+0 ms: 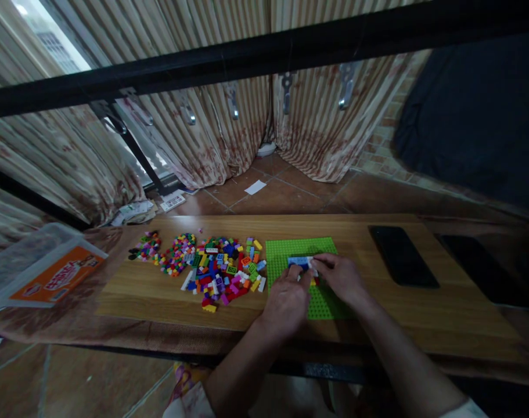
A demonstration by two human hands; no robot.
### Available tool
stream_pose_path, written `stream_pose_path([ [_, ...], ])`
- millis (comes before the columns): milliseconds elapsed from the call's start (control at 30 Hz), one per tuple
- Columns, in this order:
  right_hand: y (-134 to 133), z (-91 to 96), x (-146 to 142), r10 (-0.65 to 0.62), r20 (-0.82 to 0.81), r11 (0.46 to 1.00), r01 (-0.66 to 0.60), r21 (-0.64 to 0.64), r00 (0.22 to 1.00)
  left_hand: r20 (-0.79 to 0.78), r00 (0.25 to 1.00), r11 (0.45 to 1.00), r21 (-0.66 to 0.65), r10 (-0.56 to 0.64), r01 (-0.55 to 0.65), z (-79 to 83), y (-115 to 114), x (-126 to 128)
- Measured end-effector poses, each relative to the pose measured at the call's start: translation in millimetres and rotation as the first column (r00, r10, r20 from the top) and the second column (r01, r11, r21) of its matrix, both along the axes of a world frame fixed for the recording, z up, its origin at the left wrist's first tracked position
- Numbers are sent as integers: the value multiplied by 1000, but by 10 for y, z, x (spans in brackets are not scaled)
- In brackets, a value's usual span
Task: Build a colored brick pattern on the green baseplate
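Note:
A green studded baseplate (pixel 285 251) lies on the wooden board (pixel 151 290). Both hands rest on it, fingers curled together over a small cluster of blue, white and red bricks (pixel 299 262). My left hand (pixel 288 299) pinches at the cluster's near side. From the right, my right hand (pixel 340 276) pinches the same bricks. What each fingertip grips is too small to make out. A pile of loose coloured bricks (pixel 216 270) lies left of the baseplate.
A black phone (pixel 401 255) lies on the board at the right. A clear plastic box with an orange label (pixel 50 273) sits at the far left. Striped curtains (pixel 212 139) and a tiled floor are behind the board.

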State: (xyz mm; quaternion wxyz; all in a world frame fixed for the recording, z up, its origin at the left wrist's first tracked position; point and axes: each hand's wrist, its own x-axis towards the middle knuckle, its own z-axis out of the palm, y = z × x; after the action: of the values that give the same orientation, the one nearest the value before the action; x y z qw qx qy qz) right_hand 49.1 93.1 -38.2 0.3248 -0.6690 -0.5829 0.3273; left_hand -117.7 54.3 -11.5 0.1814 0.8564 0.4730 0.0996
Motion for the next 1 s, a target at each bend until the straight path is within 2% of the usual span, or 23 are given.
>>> stream_pose_path([
  [67, -9, 23, 17, 15, -11, 999, -16, -31, 1000, 43, 999, 1000, 17, 4, -5, -2, -13, -17],
  [233, -10, 52, 48, -11, -167, 991, -12, -131, 986, 131, 991, 999, 24, 33, -36, -17, -6, -76],
  [400, -31, 43, 68, 55, -175, 992, -74, -103, 983, 121, 992, 998, 32, 47, -51, -17, 35, -115],
  [633, -18, 31, 103, 62, -204, 987, -90, -131, 977, 138, 984, 993, 14, 114, -117, -21, 49, -117],
  [1000, 38, 6, 95, 44, -266, 981, -92, -170, 963, 138, 985, 995, 1, 98, -100, -12, 49, -122],
])
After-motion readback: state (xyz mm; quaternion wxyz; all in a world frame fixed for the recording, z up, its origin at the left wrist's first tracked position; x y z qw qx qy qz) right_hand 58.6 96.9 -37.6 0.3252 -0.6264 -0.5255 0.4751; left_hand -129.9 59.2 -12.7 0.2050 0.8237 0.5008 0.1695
